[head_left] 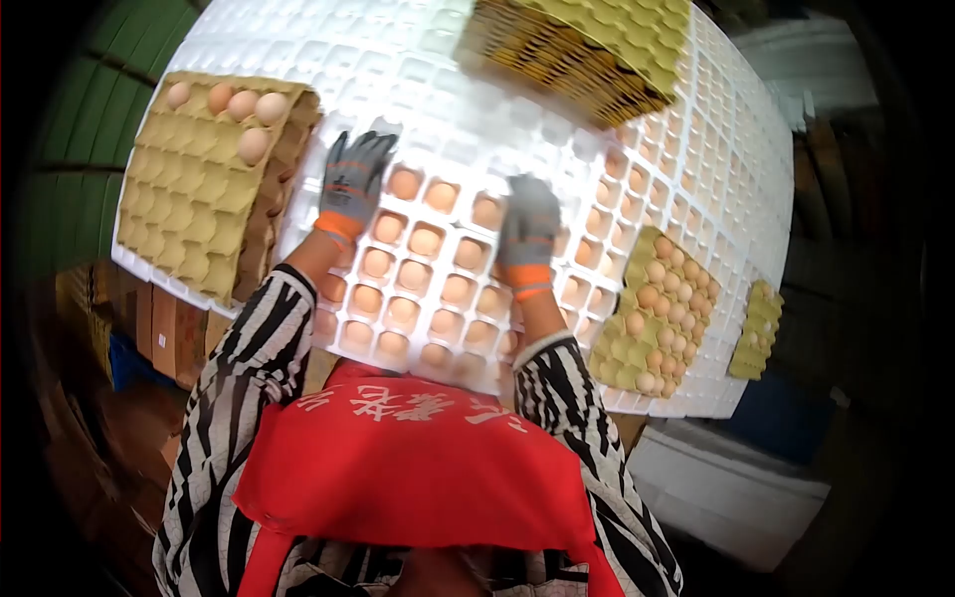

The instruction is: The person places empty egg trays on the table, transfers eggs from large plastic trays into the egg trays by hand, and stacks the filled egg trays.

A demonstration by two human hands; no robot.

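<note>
A white foam egg tray (409,321) with brown eggs (426,241) in its hollows lies in front of me, between my two gloved hands. My left hand (351,184), in a grey glove with an orange cuff, rests along its left side with fingers stretched forward and no egg in them. On the opposite side, my right hand (530,227) is over the tray's hollows, its back toward me. The right fingers point forward and down, blurred and partly hidden, so their grip is unclear.
Stacked cardboard egg trays (189,189) stand at left, several eggs on top. Another cardboard stack (597,50) stands at the back. A cardboard tray of eggs (662,313) lies at right, with a smaller cardboard piece (758,330) beyond. White foam trays (731,149) cover the table.
</note>
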